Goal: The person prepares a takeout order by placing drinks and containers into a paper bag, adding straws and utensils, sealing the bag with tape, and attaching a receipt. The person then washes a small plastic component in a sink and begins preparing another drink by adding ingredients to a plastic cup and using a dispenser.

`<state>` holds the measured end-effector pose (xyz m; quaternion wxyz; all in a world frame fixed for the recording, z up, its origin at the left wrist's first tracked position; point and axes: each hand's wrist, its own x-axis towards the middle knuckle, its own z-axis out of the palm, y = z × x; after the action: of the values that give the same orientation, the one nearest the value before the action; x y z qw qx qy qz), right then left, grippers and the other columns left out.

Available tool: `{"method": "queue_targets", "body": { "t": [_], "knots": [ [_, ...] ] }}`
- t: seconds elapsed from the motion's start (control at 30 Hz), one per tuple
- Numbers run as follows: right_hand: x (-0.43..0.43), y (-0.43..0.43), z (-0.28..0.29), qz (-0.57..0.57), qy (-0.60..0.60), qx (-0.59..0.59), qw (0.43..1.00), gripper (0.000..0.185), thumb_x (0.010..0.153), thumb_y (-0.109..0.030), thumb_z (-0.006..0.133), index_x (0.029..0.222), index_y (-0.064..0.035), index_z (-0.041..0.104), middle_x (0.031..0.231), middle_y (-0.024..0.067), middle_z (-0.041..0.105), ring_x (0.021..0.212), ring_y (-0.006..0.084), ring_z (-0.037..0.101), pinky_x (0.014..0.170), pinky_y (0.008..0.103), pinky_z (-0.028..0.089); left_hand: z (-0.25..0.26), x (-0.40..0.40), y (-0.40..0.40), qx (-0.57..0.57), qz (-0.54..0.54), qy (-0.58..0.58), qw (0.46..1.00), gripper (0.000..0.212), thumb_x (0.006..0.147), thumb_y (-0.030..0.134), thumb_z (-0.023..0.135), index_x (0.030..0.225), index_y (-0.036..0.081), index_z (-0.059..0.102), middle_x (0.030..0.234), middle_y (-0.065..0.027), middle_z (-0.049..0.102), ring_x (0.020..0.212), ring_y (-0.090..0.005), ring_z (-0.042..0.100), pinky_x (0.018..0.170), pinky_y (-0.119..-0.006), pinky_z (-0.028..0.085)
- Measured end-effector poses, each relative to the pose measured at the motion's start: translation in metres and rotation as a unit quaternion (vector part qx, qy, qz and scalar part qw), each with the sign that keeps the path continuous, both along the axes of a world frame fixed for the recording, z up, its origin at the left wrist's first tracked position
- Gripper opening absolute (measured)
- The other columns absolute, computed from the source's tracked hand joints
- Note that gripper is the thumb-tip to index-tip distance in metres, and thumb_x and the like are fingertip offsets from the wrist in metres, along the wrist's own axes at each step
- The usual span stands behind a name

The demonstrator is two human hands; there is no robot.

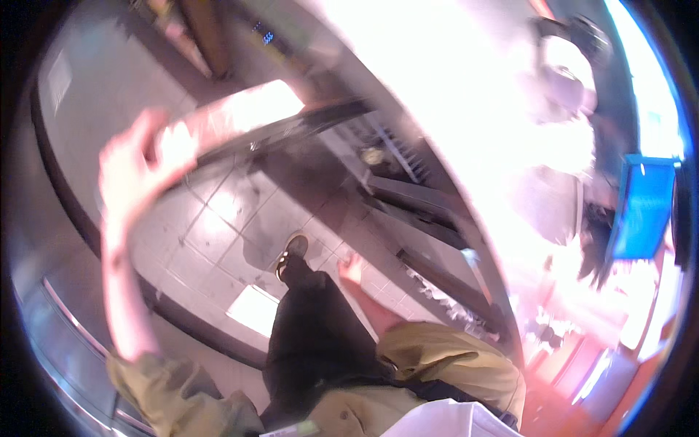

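My left hand (150, 147) is curled over the end of a long panel (240, 114), which looks like the swung-out door of an under-counter unit. Its upper edge is overexposed on the near part and dark towards the counter. Low beside my right leg hangs my right hand (352, 270), over the tiled floor and touching nothing that I can make out. Its fingers are blurred. Behind the panel, the unit's inside shows wire racks (393, 150), dim and smeared.
A bright counter (458, 98) curves along the right, its top washed out. A blue tray-like thing (644, 207) stands at the far right. Another worktop (98, 93) runs along the left. On the tiled floor (213, 240) lies a pale rectangular patch or sheet (254, 308) near my shoe (295, 251).
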<state>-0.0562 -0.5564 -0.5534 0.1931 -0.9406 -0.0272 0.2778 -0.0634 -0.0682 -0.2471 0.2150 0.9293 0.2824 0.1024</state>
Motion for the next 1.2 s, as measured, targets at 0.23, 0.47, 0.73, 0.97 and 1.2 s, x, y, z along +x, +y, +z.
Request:
{"method": "queue_targets", "body": {
  "t": [0.23,0.47,0.73,0.97,1.2],
  "knots": [
    [-0.026,0.001,0.264,-0.004,0.182,0.289,0.940,0.030,0.079,-0.012,0.055,0.108,-0.0004,0.053,0.093,0.0125,0.060,0.076,0.0169,0.059,0.070,0.0292,0.047,-0.012,-0.023,-0.197,-0.135,0.258,0.093,0.952,0.068,0.072,0.052,0.060,0.121,0.009,0.042,0.075,-0.0101,0.060,0.071,-0.0292,0.059,0.068,-0.040,0.044],
    [0.157,-0.048,0.427,0.011,-0.468,0.210,0.859,0.030,0.070,-0.007,0.060,0.098,0.0007,0.052,0.096,0.0191,0.054,0.091,0.0337,0.053,0.078,0.0370,0.043,-0.033,0.015,-0.333,-0.285,0.249,-0.212,0.901,0.051,0.082,0.024,0.056,0.121,-0.002,0.036,0.118,-0.0201,0.039,0.108,-0.0326,0.039,0.093,-0.040,0.032],
    [0.278,-0.111,0.469,0.051,-0.200,-0.097,0.974,0.084,0.057,-0.035,0.071,0.128,-0.0125,0.034,0.114,0.0258,0.043,0.110,0.0407,0.041,0.090,0.0434,0.038,0.146,0.221,-0.292,-0.022,-0.316,-0.230,0.920,0.050,0.069,0.021,0.065,0.113,0.004,0.048,0.125,-0.0229,0.035,0.116,-0.0397,0.032,0.095,-0.046,0.030],
    [0.270,-0.111,0.580,0.042,-0.130,0.035,0.990,0.077,0.062,-0.030,0.069,0.126,-0.0068,0.033,0.113,0.0224,0.042,0.106,0.0365,0.044,0.088,0.0391,0.039,0.132,0.318,-0.259,0.043,-0.413,0.098,0.904,0.076,0.056,0.027,0.074,0.123,0.019,0.037,0.119,-0.0216,0.035,0.104,-0.0398,0.044,0.084,-0.043,0.042],
    [0.220,-0.302,0.778,-0.062,-0.411,0.092,0.905,0.072,0.066,-0.025,0.067,0.127,-0.0063,0.032,0.113,0.0122,0.042,0.109,0.0227,0.042,0.091,0.0329,0.037,0.255,0.306,-0.383,-0.129,-0.562,-0.015,0.817,0.070,0.058,0.015,0.069,0.120,0.010,0.038,0.105,-0.0152,0.043,0.092,-0.0307,0.049,0.079,-0.037,0.044]
  ]
}}
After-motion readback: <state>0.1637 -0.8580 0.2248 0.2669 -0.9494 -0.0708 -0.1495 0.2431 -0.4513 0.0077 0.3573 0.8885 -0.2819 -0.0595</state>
